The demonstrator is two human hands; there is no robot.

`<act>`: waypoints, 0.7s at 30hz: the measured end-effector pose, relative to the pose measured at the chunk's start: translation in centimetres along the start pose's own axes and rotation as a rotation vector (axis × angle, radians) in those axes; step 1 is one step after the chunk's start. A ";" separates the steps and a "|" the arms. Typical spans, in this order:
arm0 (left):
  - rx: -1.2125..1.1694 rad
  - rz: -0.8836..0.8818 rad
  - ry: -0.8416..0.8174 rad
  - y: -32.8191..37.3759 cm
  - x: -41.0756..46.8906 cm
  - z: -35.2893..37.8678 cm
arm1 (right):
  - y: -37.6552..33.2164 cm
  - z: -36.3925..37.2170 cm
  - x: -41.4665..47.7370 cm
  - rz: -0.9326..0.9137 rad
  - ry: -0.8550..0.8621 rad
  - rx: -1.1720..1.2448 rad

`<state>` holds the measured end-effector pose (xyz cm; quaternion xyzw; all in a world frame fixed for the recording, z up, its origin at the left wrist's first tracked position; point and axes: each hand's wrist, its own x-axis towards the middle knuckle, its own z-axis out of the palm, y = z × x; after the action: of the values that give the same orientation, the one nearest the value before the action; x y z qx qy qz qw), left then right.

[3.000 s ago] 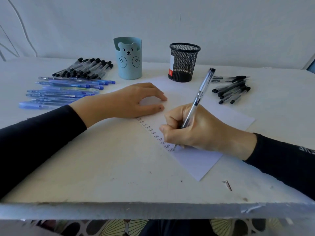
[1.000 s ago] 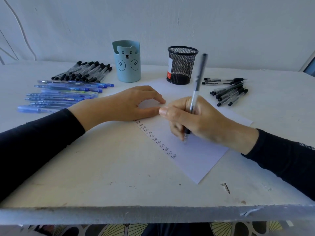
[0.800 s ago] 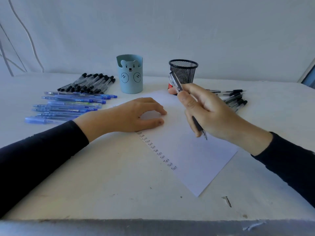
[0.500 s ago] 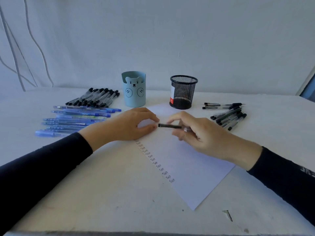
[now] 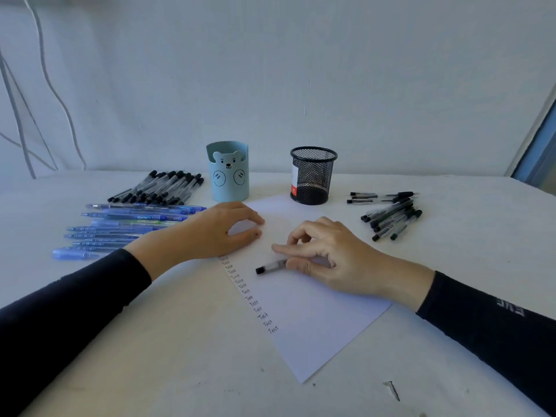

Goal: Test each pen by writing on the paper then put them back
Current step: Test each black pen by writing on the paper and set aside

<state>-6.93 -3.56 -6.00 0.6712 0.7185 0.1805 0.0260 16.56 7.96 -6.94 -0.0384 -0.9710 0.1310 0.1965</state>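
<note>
Pen lies sideways, low over the paper, dark end poking left, barrel pinched in the right hand's curled fingers. Left hand pins the sheet's top, fingers arched, holding nothing. Looks like the put-back step. Next, carry it to the black pens or the mesh cup; hard to call.

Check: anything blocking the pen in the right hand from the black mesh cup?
Nothing visible. Only bare paper lies between the pen, held by the right hand, and the mesh cup. The left hand rests on the paper, off to the side.
</note>
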 end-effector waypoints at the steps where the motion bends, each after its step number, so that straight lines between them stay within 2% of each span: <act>1: -0.005 0.006 0.017 0.2 0.0 0.0 | 0.5 -0.5 0.1 0.018 0.002 0.009; 3: -0.033 0.042 0.070 0.8 -0.2 0.0 | 2.3 -1.9 0.4 0.085 0.083 -0.002; 5: -0.106 0.087 0.080 2.4 -0.4 -0.3 | 4.6 -3.6 0.0 0.233 0.129 -0.183; 7: -0.219 0.096 0.005 4.4 -0.8 -0.7 | 6.6 -5.1 -0.9 0.434 0.063 -0.401; 9: -0.286 0.091 -0.080 5.8 -1.2 -0.8 | 7.7 -5.8 -1.5 0.619 -0.017 -0.431; 11: -0.285 0.101 -0.126 6.3 -1.5 -0.7 | 8.2 -6.1 -1.6 0.705 -0.039 -0.419; 14: -0.297 0.102 -0.106 6.2 -1.4 -0.5 | 8.7 -6.5 -1.5 0.735 -0.039 -0.419; 18: -0.267 0.096 -0.021 5.5 -1.1 -0.3 | 8.3 -6.9 -1.6 0.647 -0.019 -0.489; 21: -0.295 0.095 0.123 4.8 -0.7 -0.7 | 8.0 -6.8 -1.5 0.595 -0.040 -0.578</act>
<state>-2.51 -4.26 -4.11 0.6809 0.6519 0.3259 0.0718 20.81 17.10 -3.60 -0.3681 -0.9180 -0.0952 0.1123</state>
